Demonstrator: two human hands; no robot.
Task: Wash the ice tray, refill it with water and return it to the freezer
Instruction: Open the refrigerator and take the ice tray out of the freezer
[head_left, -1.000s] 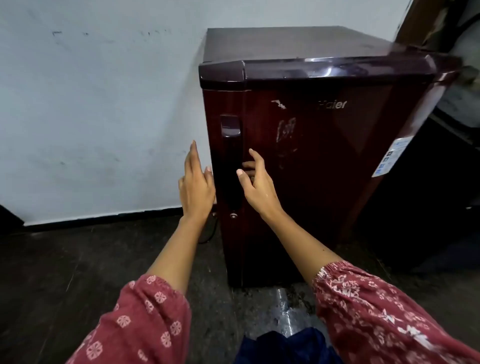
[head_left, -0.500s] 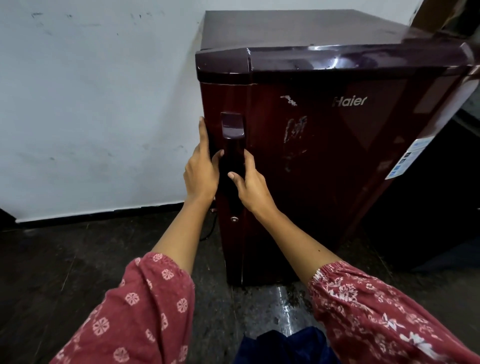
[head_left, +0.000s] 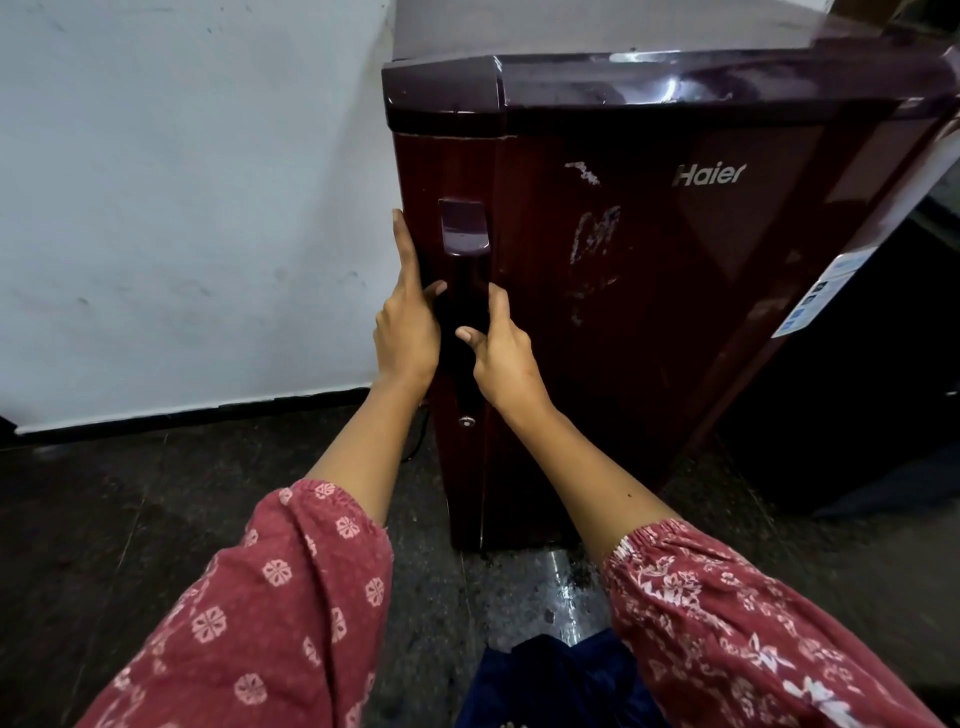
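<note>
Gripping handle (head_left: 470, 280): right hand (head_left: 503, 361); left hand (head_left: 408, 332) seemingly flat.

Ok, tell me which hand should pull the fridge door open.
Right. The right hand curls round the handle; the left hand lies flat, fingers straight, along the edge of the door.

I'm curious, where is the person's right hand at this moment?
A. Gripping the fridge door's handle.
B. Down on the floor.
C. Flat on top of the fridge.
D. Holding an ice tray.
A: the right hand curls its fingers round the dark handle of the shut fridge door.
</note>
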